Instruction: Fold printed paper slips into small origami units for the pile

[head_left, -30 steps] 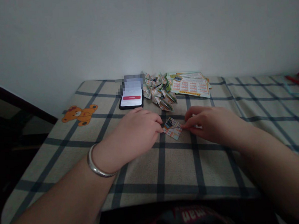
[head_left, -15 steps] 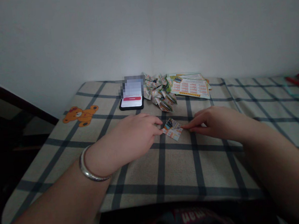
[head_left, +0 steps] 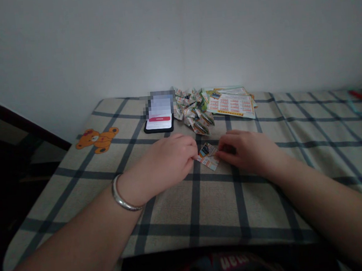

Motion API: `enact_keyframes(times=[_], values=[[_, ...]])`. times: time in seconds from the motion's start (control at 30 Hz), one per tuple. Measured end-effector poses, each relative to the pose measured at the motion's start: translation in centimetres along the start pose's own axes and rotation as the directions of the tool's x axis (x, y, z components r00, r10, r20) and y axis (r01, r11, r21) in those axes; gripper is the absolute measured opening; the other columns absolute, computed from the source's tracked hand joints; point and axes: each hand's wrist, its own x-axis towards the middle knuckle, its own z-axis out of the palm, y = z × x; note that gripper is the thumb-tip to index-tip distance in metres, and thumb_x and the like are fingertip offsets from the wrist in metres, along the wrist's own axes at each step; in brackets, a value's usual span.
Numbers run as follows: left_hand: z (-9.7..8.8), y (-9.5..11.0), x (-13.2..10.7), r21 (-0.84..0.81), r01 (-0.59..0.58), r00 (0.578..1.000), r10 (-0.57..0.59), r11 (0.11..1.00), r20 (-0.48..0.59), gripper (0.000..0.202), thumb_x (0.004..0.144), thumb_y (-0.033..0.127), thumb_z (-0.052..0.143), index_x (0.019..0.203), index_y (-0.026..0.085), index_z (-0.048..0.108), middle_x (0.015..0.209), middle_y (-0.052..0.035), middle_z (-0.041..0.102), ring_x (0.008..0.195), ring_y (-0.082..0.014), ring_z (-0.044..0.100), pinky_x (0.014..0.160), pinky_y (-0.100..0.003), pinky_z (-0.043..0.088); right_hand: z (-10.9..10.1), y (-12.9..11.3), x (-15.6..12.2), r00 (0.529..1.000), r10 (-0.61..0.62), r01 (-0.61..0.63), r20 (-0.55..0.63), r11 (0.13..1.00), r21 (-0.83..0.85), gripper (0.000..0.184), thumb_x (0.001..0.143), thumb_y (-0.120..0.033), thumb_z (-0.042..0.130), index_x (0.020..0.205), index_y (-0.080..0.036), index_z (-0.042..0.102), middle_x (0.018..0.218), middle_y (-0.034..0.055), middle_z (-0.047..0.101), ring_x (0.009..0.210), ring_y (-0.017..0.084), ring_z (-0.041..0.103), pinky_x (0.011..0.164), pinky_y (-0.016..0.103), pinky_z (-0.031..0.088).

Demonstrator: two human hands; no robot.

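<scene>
Though small, folded paper (head_left: pixel 207 156) between both hands (head_left: pixel 167 160) (head_left: pixel 248 152).

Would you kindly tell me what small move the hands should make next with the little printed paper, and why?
Probably fold it over and press the crease flat: the left hand and right hand grip opposite edges of the small printed paper, which lies on the checked cloth, and similar folded pieces lie piled beside the phone.

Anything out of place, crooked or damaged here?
Nothing spilled or damaged. The small printed paper lies askew to the lines of the checked cloth, pinched between left hand and right hand; folded pieces sit in a loose heap beside the phone.
</scene>
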Motion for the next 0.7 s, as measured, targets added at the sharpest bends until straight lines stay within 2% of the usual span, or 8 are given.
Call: enact_keyframes(times=[0.2,0.37,0.57,0.7], values=[[0.0,0.2,-0.1,-0.001,0.019,1.000,-0.019,1.000,0.009,0.017,0.087,0.015,0.049,0.092,0.017,0.065,0.101,-0.0047,0.064,0.097,-0.0202,0.059,0.089,-0.038,0.049,0.5,-0.1,0.2,1.000,-0.008,0.011,-0.020,0.990,0.143,0.015,0.086,-0.036,0.060,0.086,-0.021,0.063,0.088,0.0028,0.061,0.070,0.015,0.055,0.060,0.027,0.037],[0.0,0.8,0.0,0.017,0.061,0.998,-0.062,0.998,0.023,0.013,0.089,0.018,0.048,0.088,0.017,0.061,0.096,-0.0044,0.063,0.094,-0.0204,0.057,0.082,-0.036,0.048,0.3,-0.1,0.2,0.999,0.029,-0.025,-0.015,0.977,0.213,0.012,0.085,-0.031,0.058,0.082,-0.021,0.063,0.077,0.0006,0.060,0.065,0.014,0.052,0.057,0.027,0.035],[0.3,1.4,0.1,0.008,0.160,0.986,-0.159,0.987,-0.051,0.007,0.089,0.022,0.052,0.094,0.018,0.056,0.094,-0.0049,0.063,0.090,-0.0217,0.060,0.076,-0.036,0.049,0.2,-0.4,0.2,0.997,0.035,-0.016,-0.063,0.959,0.284,0.011,0.085,-0.030,0.057,0.082,-0.020,0.062,0.075,0.0006,0.062,0.066,0.014,0.053,0.059,0.027,0.036],[0.5,1.4,0.0,-0.080,0.207,0.971,-0.214,0.975,-0.106,0.019,0.088,0.023,0.056,0.106,0.017,0.053,0.100,-0.0056,0.065,0.093,-0.0213,0.063,0.080,-0.035,0.050,0.4,-0.5,0.1,0.994,0.030,0.006,-0.108,0.946,0.325,0.008,0.084,-0.028,0.059,0.082,-0.020,0.061,0.074,0.0001,0.062,0.065,0.014,0.054,0.057,0.026,0.036]])
